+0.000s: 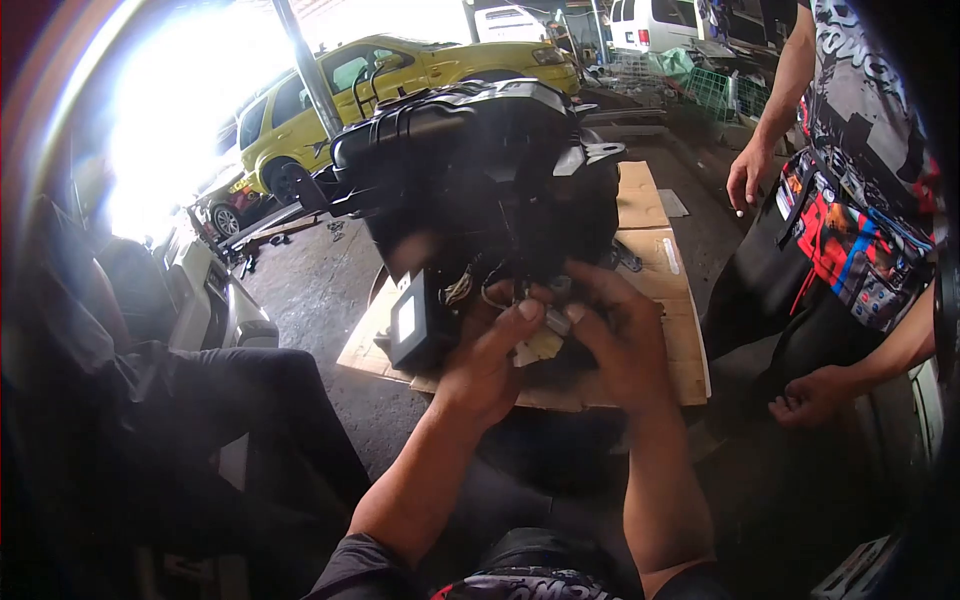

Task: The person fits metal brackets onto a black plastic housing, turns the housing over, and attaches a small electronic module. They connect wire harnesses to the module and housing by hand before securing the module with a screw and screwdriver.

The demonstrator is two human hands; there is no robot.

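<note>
A large black plastic unit (470,160) stands on flattened cardboard (680,290) in front of me. My left hand (490,350) pinches wires and a small connector below the unit's near side. Close beside it, my right hand (625,335) has its thumb and fingers around a light grey connector (557,318). A pale yellowish connector (540,346) hangs between the two hands. To the left of my left hand is a black box with a white label (407,318), next to a small bundle of wires (458,287). The fingertips are partly hidden in shadow.
Another person (860,180) stands close on the right, both hands hanging low. A dark-clothed person's leg (270,400) is at the left. Behind are a yellow car (450,65), a metal post (308,70), a white van (665,25) and green crates (710,92).
</note>
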